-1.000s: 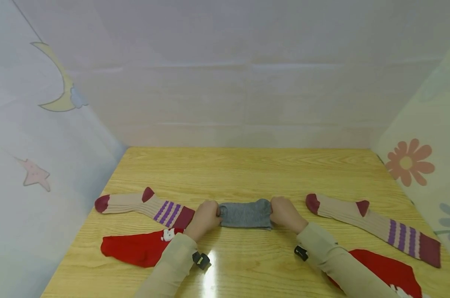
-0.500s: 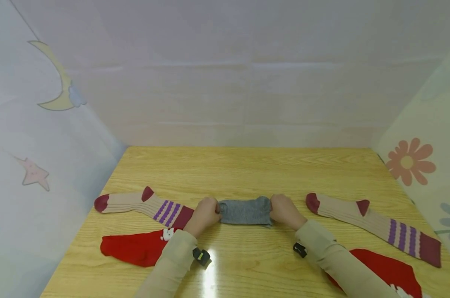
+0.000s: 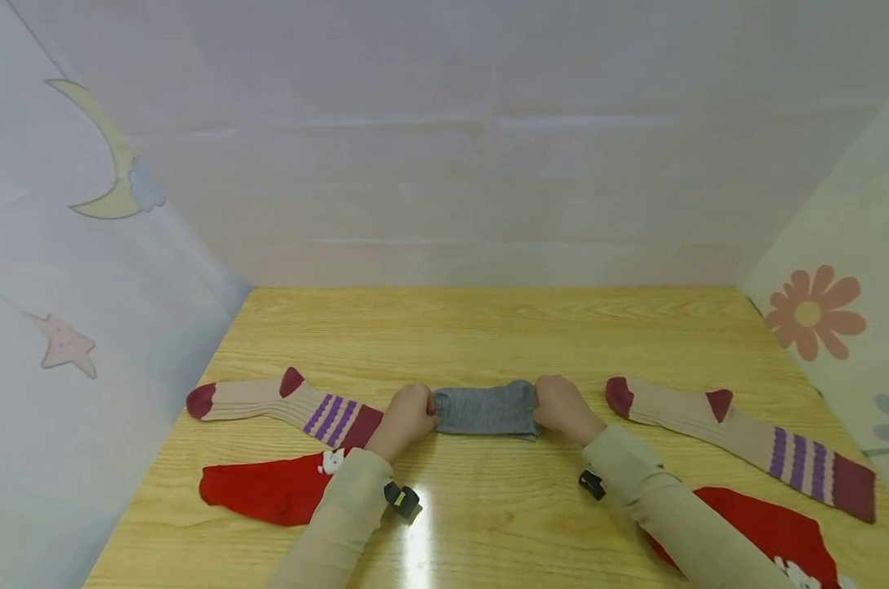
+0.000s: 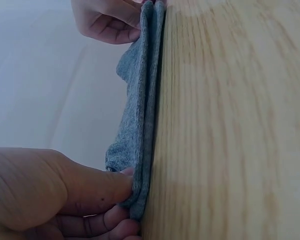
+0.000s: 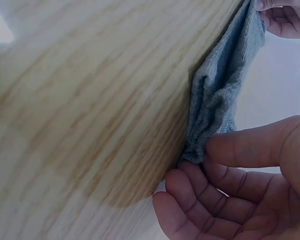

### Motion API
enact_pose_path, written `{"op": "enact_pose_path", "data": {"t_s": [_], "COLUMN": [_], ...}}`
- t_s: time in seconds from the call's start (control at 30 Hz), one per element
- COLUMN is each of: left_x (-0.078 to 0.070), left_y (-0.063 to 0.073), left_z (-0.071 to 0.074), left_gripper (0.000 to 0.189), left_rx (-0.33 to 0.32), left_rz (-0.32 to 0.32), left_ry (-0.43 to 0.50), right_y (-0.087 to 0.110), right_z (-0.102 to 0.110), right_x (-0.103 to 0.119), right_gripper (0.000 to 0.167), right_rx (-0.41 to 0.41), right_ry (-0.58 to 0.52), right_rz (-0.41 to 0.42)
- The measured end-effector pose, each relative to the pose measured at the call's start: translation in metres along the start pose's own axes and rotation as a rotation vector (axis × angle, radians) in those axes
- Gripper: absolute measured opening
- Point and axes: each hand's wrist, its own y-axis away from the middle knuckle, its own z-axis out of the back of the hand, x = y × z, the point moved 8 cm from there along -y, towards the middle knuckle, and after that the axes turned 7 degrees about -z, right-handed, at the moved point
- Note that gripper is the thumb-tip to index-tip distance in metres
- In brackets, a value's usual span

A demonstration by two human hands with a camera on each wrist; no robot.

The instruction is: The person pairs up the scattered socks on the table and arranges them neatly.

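nearest, red socks (image 3: 267, 491) are lying on the wooden table (image 3: 503, 532), partly hidden by the sleeves (image 3: 341, 511). beyond them, the left hand (image 3: 406, 419) and right hand (image 3: 565, 407) are pinching opposite ends of a grey sock (image 3: 484, 411), which is sitting between two striped socks (image 3: 746, 438)

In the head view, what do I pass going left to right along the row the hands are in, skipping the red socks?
Striped sock → left hand → gray knit fabric → right hand → second striped sock.

Two striped socks (image 3: 267, 399), two red socks (image 3: 267, 489), one grey bundle (image 3: 484, 411) appear.
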Motion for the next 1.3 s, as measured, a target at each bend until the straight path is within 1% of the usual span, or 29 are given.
{"op": "enact_pose_path", "data": {"t_s": [0.13,0.23,0.47,0.6,1.07,1.17,1.3], "left_x": [0.001,0.002,0.003,0.004,0.006,0.005,0.004], "left_y": [-0.003,-0.004,-0.006,-0.008,-0.016,-0.017,-0.019], "left_z": [0.002,0.002,0.003,0.002,0.002,0.003,0.003], "left_gripper": [0.013,0.012,0.013,0.013,0.016,0.021,0.035], "left_rx": [-0.017,-0.010,-0.006,0.006,0.023,0.023,0.029], "left_rz": [-0.005,0.015,0.040,0.063,0.117,0.120,0.116], "left_ry": [-0.006,0.007,0.004,-0.003,-0.009,0.002,0.007], "right_y": [-0.003,-0.006,-0.012,-0.015,-0.018,-0.019,-0.022], "right_z": [0.000,-0.002,-0.002,-0.002,0.001,0.000,0.000], "right_x": [-0.001,-0.002,-0.006,-0.009,-0.009,-0.010,-0.012], "right_gripper": [0.038,0.038,0.036,0.036,0.035,0.035,0.036], "right_rx": [0.004,0.010,0.014,0.016,0.043,0.040,0.040], "right_ry": [0.001,0.005,0.006,0.013,-0.006,0.007,0.005], "right_rz": [-0.001,-0.011,-0.022,-0.027,-0.057,-0.059,-0.065]}}
